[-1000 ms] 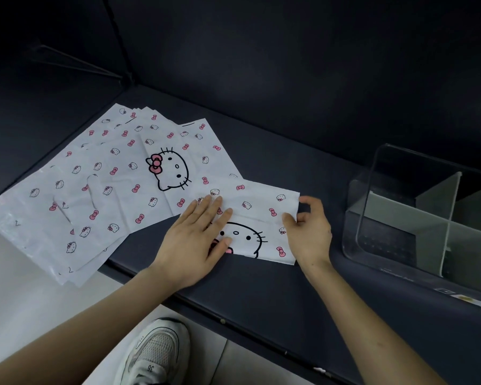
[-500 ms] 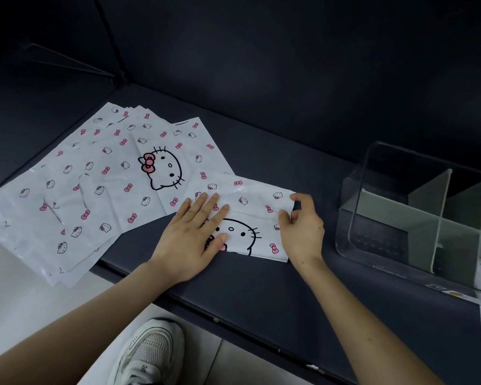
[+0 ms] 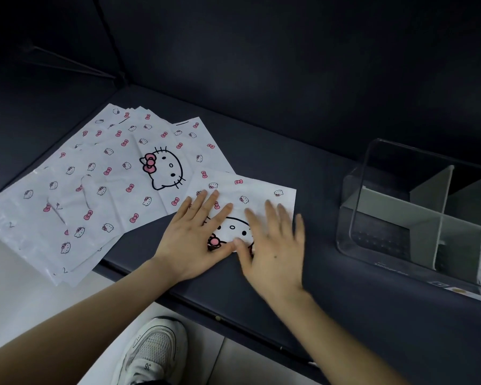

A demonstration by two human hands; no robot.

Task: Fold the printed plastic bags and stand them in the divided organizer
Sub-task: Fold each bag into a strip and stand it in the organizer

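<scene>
The left hand point(image 3: 195, 240) and the blurred right hand point(image 3: 275, 245) press flat on the folded bag point(image 3: 261, 190), each grip wide with straight fingers. The white bag, printed with a cat face and bows, lies on the bench point(image 3: 317, 287) between the stack of bags point(image 3: 109, 176) and the clear organizer point(image 3: 400, 218). Half a second ago the right hand pinched its right edge.

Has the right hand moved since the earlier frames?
Yes. The right hand has left the right edge of the folded bag and slid leftward onto it, away from the organizer, now lying flat beside the left hand.
</scene>
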